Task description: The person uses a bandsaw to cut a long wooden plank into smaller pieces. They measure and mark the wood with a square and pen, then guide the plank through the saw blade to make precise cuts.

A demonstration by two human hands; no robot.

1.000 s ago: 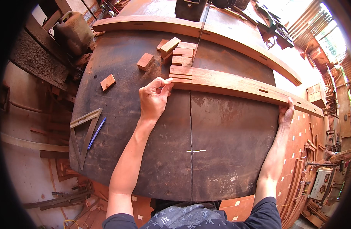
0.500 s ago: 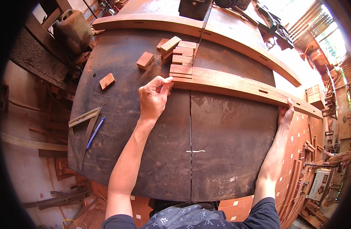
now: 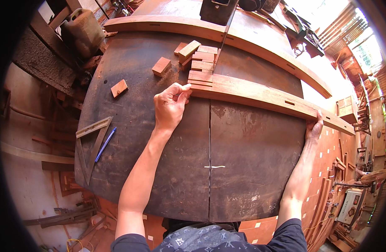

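A long reddish wooden beam [image 3: 251,93] with mortise slots lies across the dark metal saw table [image 3: 251,151]. Parallel cuts run into its left end. My left hand [image 3: 169,107] pinches the near corner of that end between thumb and fingers. Toward the right end, my right hand [image 3: 314,127] grips the near edge, thumb on top. A thin band saw blade [image 3: 222,44] comes down from a dark guide [image 3: 218,10] and meets the beam's far side near the cut end. Small notched wood pieces [image 3: 202,66] sit just beyond that end.
A second slotted beam [image 3: 268,49] lies farther back. Loose wood blocks [image 3: 161,66] and an offcut [image 3: 119,88] rest left of the blade. A triangular square [image 3: 94,127] and a blue pen [image 3: 105,145] lie at the table's left. A dirty jerrycan [image 3: 81,33] stands beyond the far left edge.
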